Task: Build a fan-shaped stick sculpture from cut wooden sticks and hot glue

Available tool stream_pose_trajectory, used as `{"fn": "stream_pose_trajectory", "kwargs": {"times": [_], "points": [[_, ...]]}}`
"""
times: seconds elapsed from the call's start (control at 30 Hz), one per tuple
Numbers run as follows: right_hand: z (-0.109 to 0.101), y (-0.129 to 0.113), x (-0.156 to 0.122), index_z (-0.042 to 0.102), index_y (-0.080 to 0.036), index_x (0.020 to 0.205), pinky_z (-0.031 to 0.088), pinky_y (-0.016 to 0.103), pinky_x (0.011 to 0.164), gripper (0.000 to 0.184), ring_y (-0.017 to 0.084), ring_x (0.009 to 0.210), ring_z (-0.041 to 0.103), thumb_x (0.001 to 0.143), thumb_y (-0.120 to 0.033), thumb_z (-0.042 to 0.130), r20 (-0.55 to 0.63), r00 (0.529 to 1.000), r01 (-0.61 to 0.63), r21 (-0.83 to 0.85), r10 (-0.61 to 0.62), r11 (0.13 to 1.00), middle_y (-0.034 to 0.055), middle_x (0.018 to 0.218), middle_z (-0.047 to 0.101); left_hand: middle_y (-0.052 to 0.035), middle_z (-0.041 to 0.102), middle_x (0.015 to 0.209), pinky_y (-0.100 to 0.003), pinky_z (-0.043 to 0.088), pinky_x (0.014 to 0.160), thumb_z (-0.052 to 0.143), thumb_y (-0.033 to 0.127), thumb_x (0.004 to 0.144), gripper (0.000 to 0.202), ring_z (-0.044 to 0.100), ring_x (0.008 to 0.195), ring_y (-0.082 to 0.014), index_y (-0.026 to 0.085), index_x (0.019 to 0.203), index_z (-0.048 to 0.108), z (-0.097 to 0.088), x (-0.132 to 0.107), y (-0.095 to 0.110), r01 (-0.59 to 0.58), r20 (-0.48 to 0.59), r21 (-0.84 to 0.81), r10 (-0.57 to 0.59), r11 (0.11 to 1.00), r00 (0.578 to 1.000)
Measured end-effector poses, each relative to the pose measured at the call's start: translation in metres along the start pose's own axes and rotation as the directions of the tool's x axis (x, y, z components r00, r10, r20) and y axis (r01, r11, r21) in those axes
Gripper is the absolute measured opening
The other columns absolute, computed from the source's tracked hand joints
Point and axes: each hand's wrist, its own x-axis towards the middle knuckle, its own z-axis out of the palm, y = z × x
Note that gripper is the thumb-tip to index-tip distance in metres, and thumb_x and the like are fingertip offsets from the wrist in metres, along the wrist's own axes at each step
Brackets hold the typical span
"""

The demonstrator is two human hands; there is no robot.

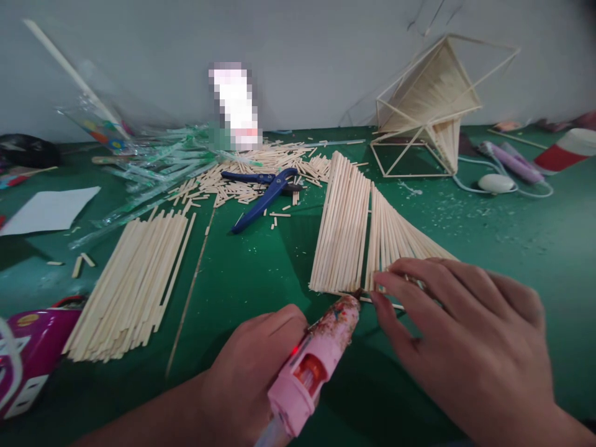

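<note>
My left hand is closed round a pink hot glue gun, its brown-stained nozzle at the lower edge of a stick structure. That structure is made of thin wooden sticks laid side by side, with a narrow dark gap between a left panel and a fanned right panel. My right hand holds the right panel's lower edge between thumb and fingertips, just right of the nozzle. The palm hides part of that panel. Any glue at the tip is too small to make out.
A bundle of sticks lies left. Blue-handled cutters rest by a pile of short stick pieces. Behind are clear plastic wrappers, a blurred-out bright object and a stick-framed model. A purple box stands front left.
</note>
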Motion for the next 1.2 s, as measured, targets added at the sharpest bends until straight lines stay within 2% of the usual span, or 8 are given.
{"fn": "stream_pose_trajectory", "kwargs": {"times": [0.1,0.3,0.43,0.6,0.87,1.0,1.2], "points": [[-0.0004,-0.0001,0.0006,0.067,-0.022,0.088,0.038,0.038,0.074,0.008,0.023,0.083,0.062,0.084,-0.026,0.060,-0.001,1.000,0.006,-0.005,-0.006,1.000,0.0005,0.094,0.070,0.0011,0.046,0.067,-0.028,0.029,0.048,0.055,0.023,0.075,0.011,0.044,0.058,-0.0124,0.019,0.072,0.045,0.0002,0.0008,-0.0017,0.045,0.048,-0.051,-0.043,0.998,0.998],[-0.0011,-0.0003,-0.0003,0.068,-0.022,0.088,0.038,0.038,0.075,0.010,0.023,0.084,0.062,0.085,-0.027,0.059,0.000,1.000,0.003,-0.006,-0.003,1.000,0.0008,0.093,0.070,0.0013,0.046,0.065,-0.028,0.029,0.048,0.056,0.027,0.074,0.014,0.043,0.056,-0.0124,0.019,0.071,0.044,0.0007,0.0021,-0.0028,0.055,0.036,-0.047,-0.053,0.997,0.998],[-0.0004,-0.0006,-0.0004,0.067,-0.022,0.089,0.038,0.038,0.075,0.010,0.023,0.085,0.062,0.084,-0.027,0.060,0.006,1.000,0.001,-0.006,-0.001,1.000,0.0007,0.094,0.070,0.0013,0.045,0.064,-0.027,0.027,0.047,0.053,0.026,0.075,0.015,0.041,0.055,-0.0123,0.020,0.068,0.042,0.0001,0.0033,0.0008,0.063,0.002,0.011,-0.063,0.998,0.998],[0.0005,-0.0006,0.0001,0.067,-0.023,0.089,0.038,0.038,0.075,0.009,0.023,0.085,0.062,0.084,-0.027,0.061,0.012,1.000,-0.004,-0.013,0.005,1.000,0.0004,0.095,0.069,0.0019,0.044,0.065,-0.027,0.026,0.048,0.055,0.025,0.074,0.015,0.042,0.055,-0.0117,0.020,0.069,0.042,-0.0028,0.0027,0.0005,0.050,0.069,0.022,-0.051,0.999,0.996],[-0.0005,-0.0001,-0.0010,0.067,-0.022,0.089,0.038,0.038,0.075,0.009,0.023,0.085,0.062,0.084,-0.027,0.060,0.007,1.000,0.002,-0.011,-0.002,1.000,0.0010,0.094,0.070,0.0021,0.047,0.067,-0.027,0.026,0.050,0.060,0.033,0.073,0.020,0.043,0.056,-0.0116,0.019,0.071,0.045,-0.0045,0.0036,-0.0031,0.062,0.151,0.015,-0.064,0.998,0.986],[-0.0013,0.0003,-0.0008,0.067,-0.023,0.089,0.038,0.037,0.075,0.009,0.023,0.085,0.062,0.084,-0.027,0.061,0.009,1.000,-0.001,-0.016,0.001,1.000,0.0003,0.094,0.069,0.0024,0.046,0.065,-0.027,0.026,0.050,0.057,0.028,0.075,0.016,0.043,0.056,-0.0113,0.019,0.069,0.044,-0.0049,0.0047,-0.0005,0.073,0.138,0.040,-0.077,0.997,0.987],[-0.0008,0.0002,-0.0006,0.067,-0.022,0.091,0.039,0.037,0.076,0.010,0.023,0.086,0.062,0.084,-0.027,0.061,0.009,1.000,-0.003,-0.003,0.003,1.000,0.0007,0.096,0.069,0.0024,0.046,0.066,-0.027,0.026,0.051,0.058,0.031,0.073,0.018,0.042,0.056,-0.0116,0.019,0.072,0.046,-0.0035,0.0020,-0.0020,0.080,0.157,0.039,-0.086,0.996,0.984]]}}
